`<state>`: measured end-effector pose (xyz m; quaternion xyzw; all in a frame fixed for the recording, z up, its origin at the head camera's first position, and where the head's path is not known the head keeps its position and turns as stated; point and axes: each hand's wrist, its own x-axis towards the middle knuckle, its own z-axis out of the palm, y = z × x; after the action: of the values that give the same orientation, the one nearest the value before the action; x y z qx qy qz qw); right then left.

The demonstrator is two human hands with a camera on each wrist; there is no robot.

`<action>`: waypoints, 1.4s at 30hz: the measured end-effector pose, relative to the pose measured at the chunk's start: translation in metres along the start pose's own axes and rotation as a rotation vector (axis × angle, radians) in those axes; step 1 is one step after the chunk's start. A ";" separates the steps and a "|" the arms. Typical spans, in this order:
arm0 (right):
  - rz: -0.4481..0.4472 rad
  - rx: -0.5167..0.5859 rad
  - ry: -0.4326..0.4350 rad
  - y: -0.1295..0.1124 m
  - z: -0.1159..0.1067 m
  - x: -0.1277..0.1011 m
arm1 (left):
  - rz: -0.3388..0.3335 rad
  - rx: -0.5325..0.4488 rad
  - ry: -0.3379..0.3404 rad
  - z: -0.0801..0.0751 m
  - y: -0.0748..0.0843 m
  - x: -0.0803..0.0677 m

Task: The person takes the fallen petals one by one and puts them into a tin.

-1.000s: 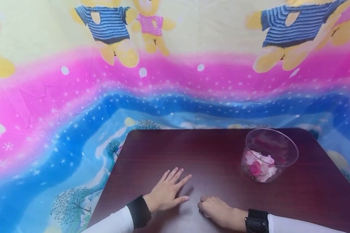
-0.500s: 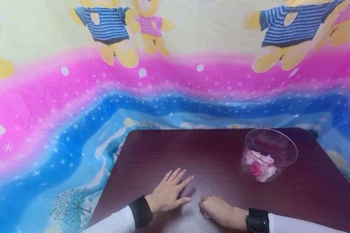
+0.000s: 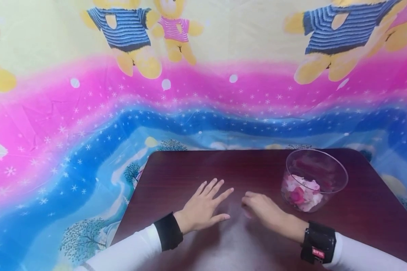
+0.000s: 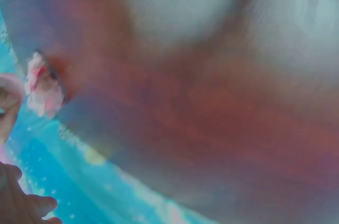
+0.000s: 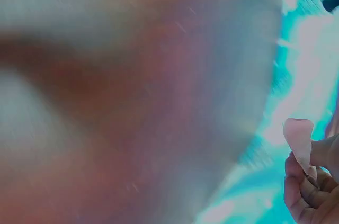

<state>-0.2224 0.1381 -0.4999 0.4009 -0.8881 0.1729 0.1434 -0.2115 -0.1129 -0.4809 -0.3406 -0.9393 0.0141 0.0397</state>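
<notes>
My right hand [image 3: 264, 212] hovers over the middle of the table with its fingers curled. In the right wrist view its thumb and fingers pinch a single pale pink petal [image 5: 298, 136], narrow end down. To its left, my left hand [image 3: 203, 207] is held palm down above the tabletop, fingers straight and spread, with nothing in it. A gap separates the two hands. Right of them stands a clear round container [image 3: 325, 193], upright and wide-mouthed. Pink and white petals [image 3: 306, 201] are heaped at its bottom, one of them deeper pink.
The dark reddish-brown table [image 3: 190, 165] has rounded far corners. Behind it hangs a colourful cloth [image 3: 203, 94] printed with bears, snowflakes and trees. Each wrist wears a black band [image 3: 168, 230]. Both wrist views are blurred over the tabletop.
During the last half second both hands have lifted and moved forward over the table, slightly rightward. The left hand remains spread and the right remains curled. The container has stayed put.
</notes>
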 end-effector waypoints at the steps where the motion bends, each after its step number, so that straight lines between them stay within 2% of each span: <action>1: 0.008 0.000 0.022 0.003 -0.008 0.003 | -0.002 0.003 0.005 -0.005 -0.001 0.003; 7: 0.060 -0.049 0.122 0.020 -0.046 0.012 | 0.014 0.009 0.050 -0.030 -0.005 0.019; 12: 0.103 -0.071 0.171 0.032 -0.068 0.011 | 0.047 0.037 0.063 -0.042 0.000 0.031; 18: 0.176 -0.083 0.230 0.049 -0.097 0.002 | 0.118 0.080 0.044 -0.045 0.021 0.048; 24: 0.219 -0.133 0.291 0.081 -0.117 -0.015 | 0.182 0.121 0.028 -0.042 0.049 0.060; 32: 0.390 -0.159 0.197 0.123 -0.126 -0.042 | 0.228 0.174 -0.011 -0.037 0.075 0.066; 37: 0.421 -0.164 0.149 0.138 -0.121 -0.052 | 0.248 0.179 -0.020 -0.034 0.082 0.067; 42: 0.443 -0.181 0.096 0.141 -0.119 -0.055 | 0.255 0.179 -0.020 -0.034 0.083 0.068</action>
<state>-0.2811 0.3120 -0.4414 0.1730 -0.9584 0.1389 0.1795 -0.2076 -0.0052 -0.4469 -0.4520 -0.8837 0.1062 0.0585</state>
